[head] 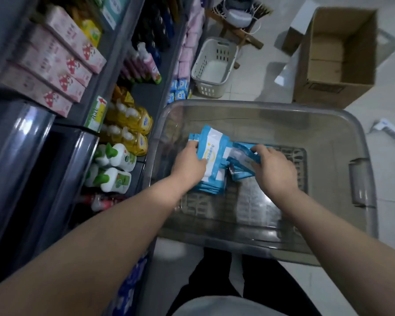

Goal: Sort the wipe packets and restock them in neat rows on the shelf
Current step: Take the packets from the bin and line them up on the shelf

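Blue-and-white wipe packets lie inside a clear grey plastic bin (360,142) on the floor. My left hand (189,163) grips a stacked bundle of the packets (214,147), fingers curled over its left edge. My right hand (274,167) pinches a smaller clump of packets (242,156) just to the right of the bundle. Both hands are down inside the bin, close together. The shelf unit (114,49) stands to the left, holding pink boxes, bottles and small blue packets (179,87) on a low level.
A white laundry basket (214,65) stands beyond the bin. An open cardboard box (338,58) sits at the back right. Yellow and green-white bottles (126,137) fill the lower shelf beside the bin. My legs are below the bin's near edge.
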`<state>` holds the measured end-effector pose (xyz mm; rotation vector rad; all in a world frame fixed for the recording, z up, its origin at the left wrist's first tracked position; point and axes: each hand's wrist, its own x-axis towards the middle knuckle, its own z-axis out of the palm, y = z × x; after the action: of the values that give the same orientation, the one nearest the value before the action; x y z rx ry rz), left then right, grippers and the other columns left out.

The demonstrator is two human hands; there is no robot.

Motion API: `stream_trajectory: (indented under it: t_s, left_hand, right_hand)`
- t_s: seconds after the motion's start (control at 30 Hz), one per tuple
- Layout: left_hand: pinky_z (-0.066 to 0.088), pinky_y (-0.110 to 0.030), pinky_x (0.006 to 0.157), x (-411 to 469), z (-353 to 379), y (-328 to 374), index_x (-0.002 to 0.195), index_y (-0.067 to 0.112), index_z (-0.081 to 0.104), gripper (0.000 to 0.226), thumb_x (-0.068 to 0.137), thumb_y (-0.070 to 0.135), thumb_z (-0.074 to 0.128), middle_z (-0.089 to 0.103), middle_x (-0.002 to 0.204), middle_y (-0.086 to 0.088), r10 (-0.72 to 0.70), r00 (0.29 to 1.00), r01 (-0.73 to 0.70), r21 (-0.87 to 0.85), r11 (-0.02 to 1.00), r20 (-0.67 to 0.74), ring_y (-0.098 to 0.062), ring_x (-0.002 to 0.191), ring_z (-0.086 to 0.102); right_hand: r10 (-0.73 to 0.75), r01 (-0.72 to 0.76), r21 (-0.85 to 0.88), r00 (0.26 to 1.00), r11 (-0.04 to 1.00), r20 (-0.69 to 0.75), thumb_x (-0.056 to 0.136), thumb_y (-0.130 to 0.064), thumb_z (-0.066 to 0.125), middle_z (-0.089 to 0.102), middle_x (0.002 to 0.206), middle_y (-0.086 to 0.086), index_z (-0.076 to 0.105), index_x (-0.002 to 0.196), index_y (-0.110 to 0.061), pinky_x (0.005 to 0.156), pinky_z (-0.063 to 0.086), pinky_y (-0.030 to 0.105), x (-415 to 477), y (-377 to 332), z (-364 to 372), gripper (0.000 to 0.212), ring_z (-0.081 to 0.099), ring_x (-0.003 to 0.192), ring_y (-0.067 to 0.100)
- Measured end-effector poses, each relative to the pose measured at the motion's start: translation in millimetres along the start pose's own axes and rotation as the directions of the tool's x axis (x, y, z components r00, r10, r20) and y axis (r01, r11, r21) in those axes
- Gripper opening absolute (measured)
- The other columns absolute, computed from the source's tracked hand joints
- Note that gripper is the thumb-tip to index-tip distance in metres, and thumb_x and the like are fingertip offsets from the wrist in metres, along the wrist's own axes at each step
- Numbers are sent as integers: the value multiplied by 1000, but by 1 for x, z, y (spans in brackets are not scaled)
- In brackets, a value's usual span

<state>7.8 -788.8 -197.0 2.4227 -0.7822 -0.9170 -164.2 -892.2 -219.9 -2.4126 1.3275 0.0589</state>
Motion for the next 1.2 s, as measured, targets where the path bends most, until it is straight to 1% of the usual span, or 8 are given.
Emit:
stream_trajectory:
  t_s: [0.1, 0.17, 0.33, 0.5, 0.7, 0.97, 1.07, 1.2]
  left_hand:
    - [49, -36, 92, -31, -27, 0, 129, 15, 49, 40, 91, 14, 61, 63, 125, -6, 93, 993, -92, 10, 996, -78, -27, 112, 60]
    - [50, -38, 92, -56, -45, -4, 127, 16, 51, 37, 91, 15, 61, 64, 125, -6, 129, 980, -124, 41, 991, -152, -26, 111, 60]
    - [41, -24, 73, -138, -79, -18, 129, 15, 52, 38, 92, 13, 61, 64, 119, -5, 75, 924, -77, 10, 997, -374, -24, 106, 60]
    - [48, -37, 89, -241, -90, -45, 125, 19, 53, 40, 87, 18, 65, 65, 119, -7, -146, 791, 115, -90, 989, -594, -28, 109, 59]
    - [47, -34, 89, -361, -113, -99, 122, 20, 55, 33, 90, 22, 61, 64, 123, -5, -340, 600, 338, -155, 928, -724, -27, 113, 58]
    - [47, -34, 87, -509, -149, -181, 122, 19, 57, 34, 88, 17, 58, 63, 123, -7, -483, 358, 465, -295, 834, -799, -29, 113, 57]
    - [47, -33, 78, -568, -161, -224, 116, 22, 58, 27, 89, 17, 56, 64, 118, -2, -527, 277, 519, -336, 786, -803, -25, 104, 59]
    - [45, -30, 71, -638, -179, -288, 116, 27, 62, 28, 90, 17, 57, 64, 116, 3, -562, 209, 575, -365, 732, -800, -17, 94, 58]
  right_hand:
    - [-73, 82, 101, 994, 992, -87, 93, -28, 55, 61, 112, 5, 54, 126, -26, 75, 47, 39, -19, -20, -25, 33, 54, 105, 31]
    - [-139, 152, 160, 986, 975, -90, 93, -18, 54, 59, 113, 10, 54, 127, -20, 78, 47, 41, -29, -35, -35, 34, 51, 106, 32]
    - [-413, 418, 125, 909, 900, -63, 87, -2, 51, 49, 117, 14, 47, 129, -13, 85, 45, 45, -63, -79, -60, 44, 46, 110, 36]
    - [-688, 699, 78, 714, 711, -128, 82, -4, 54, 49, 112, 11, 50, 132, -26, 78, 40, 42, -130, -125, -86, 54, 46, 105, 35]
    - [-871, 879, 37, 476, 475, -123, 84, -10, 54, 52, 117, 7, 45, 133, -27, 82, 42, 43, -221, -191, -99, 52, 49, 109, 32]
    - [-964, 973, 44, 229, 225, -136, 85, -7, 54, 52, 122, 5, 46, 125, -23, 82, 39, 41, -348, -286, -88, 44, 50, 114, 30]
    - [-984, 991, 41, 134, 129, -120, 85, -8, 54, 53, 121, 5, 46, 126, -23, 84, 40, 41, -404, -328, -71, 45, 51, 114, 30]
    - [-997, 998, 29, 56, 54, -59, 86, -11, 56, 54, 122, 1, 46, 126, -26, 82, 37, 38, -468, -377, -38, 44, 51, 115, 27]
